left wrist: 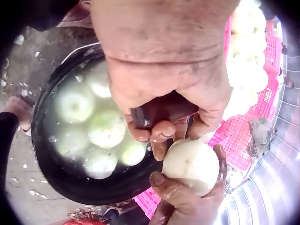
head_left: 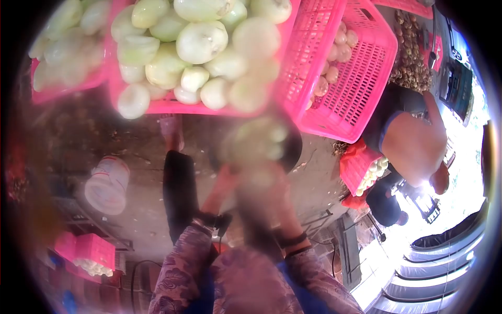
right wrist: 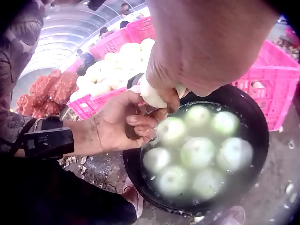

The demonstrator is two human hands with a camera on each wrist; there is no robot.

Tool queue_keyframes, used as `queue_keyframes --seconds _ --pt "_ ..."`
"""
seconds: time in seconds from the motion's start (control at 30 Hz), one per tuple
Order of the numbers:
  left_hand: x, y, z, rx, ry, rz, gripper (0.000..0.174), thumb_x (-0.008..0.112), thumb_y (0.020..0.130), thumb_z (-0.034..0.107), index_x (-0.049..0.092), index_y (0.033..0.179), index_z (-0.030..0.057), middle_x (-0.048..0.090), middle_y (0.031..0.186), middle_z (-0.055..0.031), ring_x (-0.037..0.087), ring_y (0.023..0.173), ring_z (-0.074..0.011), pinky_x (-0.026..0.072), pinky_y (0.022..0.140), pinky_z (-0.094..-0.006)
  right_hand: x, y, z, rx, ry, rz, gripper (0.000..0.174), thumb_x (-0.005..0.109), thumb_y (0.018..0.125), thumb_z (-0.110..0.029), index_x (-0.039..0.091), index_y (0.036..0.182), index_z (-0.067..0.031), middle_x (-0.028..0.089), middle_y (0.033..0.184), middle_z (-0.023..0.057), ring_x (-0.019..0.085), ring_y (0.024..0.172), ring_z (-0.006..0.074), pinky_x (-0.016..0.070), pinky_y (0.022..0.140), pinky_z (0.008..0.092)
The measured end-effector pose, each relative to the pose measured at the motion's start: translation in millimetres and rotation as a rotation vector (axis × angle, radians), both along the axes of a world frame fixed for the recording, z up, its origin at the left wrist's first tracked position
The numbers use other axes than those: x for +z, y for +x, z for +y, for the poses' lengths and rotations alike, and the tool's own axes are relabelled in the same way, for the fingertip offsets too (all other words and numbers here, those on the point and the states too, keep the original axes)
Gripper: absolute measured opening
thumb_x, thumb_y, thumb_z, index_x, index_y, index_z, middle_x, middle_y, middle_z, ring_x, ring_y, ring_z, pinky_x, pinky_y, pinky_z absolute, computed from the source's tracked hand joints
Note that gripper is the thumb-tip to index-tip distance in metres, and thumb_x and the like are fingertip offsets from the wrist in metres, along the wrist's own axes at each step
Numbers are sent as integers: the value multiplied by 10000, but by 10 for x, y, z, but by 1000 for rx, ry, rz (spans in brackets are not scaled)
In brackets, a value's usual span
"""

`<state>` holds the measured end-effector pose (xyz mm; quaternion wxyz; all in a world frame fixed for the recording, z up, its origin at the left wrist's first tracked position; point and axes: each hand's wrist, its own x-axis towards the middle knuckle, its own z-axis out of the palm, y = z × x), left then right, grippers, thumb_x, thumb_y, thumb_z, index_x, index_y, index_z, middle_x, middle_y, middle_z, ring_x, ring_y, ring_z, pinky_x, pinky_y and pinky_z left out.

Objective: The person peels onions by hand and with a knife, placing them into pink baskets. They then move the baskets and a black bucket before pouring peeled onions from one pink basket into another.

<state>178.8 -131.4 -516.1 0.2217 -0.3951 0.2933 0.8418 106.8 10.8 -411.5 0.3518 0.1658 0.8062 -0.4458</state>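
My left hand [left wrist: 164, 70] curls its fingers round a dark, smooth, handle-like piece [left wrist: 164, 110]; its far end is hidden, and I cannot tell what tool it is. Thumb and fingers of my right hand [left wrist: 197, 204] grip a peeled white onion [left wrist: 192, 164] right at the left fingertips. In the right wrist view the left hand [right wrist: 117, 122] shows its palm side, and the right hand [right wrist: 197, 65] partly covers the onion [right wrist: 151, 93]. Both hands are above a black round tub [right wrist: 260, 126], where several peeled onions [right wrist: 198, 151] sit in cloudy water. A smear blurs them in the head view.
Pink crates [head_left: 157, 109] heaped with peeled onions stand ahead. A taller pink crate [head_left: 361, 68] holds fewer onions. A white bucket [head_left: 107, 186] is on the floor at left. Another person [head_left: 413, 144] bends at right near unpeeled onions [head_left: 413, 52]. Red net sacks [right wrist: 49, 93] lie nearby.
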Motion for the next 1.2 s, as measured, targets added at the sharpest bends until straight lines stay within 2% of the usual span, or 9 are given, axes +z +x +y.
queue_keyframes --seconds 0.43,0.57,0.73,0.83,0.9,0.93,1.03,1.1,1.2 --pt "37 -72 -11 -147 -82 9 121 598 777 -17 586 876 52 505 661 46 446 501 -54 319 452 -225 -128 -1 -138 53 -27 -10 512 666 706 -44 561 1207 -28 616 1095 112 584 1060 232 466 930 347" --pt "-158 146 154 -171 -282 -17 130 618 766 -22 584 853 69 520 682 54 473 532 -64 365 476 -223 -145 60 -162 46 -11 10 505 659 709 -38 563 1205 -27 618 1093 112 585 1057 232 468 928 347" --pt "4 -66 -43 -196 -476 70 119 608 765 -42 582 826 57 564 737 20 514 595 -76 432 526 -226 -247 -8 -210 29 54 98 498 650 712 -30 566 1203 -25 620 1090 113 588 1053 232 470 925 347" --pt "71 -88 -228 -87 -638 118 115 582 762 -60 586 834 29 571 777 -16 523 610 -83 437 540 -226 -359 -129 -256 31 99 167 493 645 714 -26 568 1201 -24 621 1089 113 589 1051 232 472 924 347" --pt "138 -131 -360 183 -759 -51 135 565 761 -74 596 854 19 570 795 -36 522 599 -90 422 531 -225 -452 -256 -285 40 119 211 490 641 715 -22 569 1200 -23 622 1088 114 590 1049 233 473 922 347" --pt "218 -180 -451 186 -759 -44 135 565 761 -74 596 854 19 570 795 -36 522 599 -90 422 531 -225 -497 -304 -294 47 130 231 489 640 716 -21 570 1200 -23 622 1087 114 590 1048 233 473 922 347" --pt "284 -271 -638 400 -710 -65 190 574 784 -66 625 941 28 577 805 -31 529 600 -93 413 530 -221 -711 -489 -314 83 164 282 485 634 718 -16 571 1198 -22 623 1085 114 591 1046 233 475 920 347" --pt "241 -306 -660 534 -634 -238 368 603 753 -43 599 1106 64 566 851 -8 500 619 -64 397 522 -205 -854 -572 -307 110 193 309 482 631 719 -13 573 1197 -21 624 1084 114 592 1045 233 476 919 347" --pt "321 -338 -617 419 -637 -295 430 606 778 -48 581 1197 48 573 870 -6 507 643 -70 404 547 -212 -1002 -617 -296 139 234 323 478 625 721 -8 574 1196 -20 625 1082 115 593 1042 233 477 917 347"
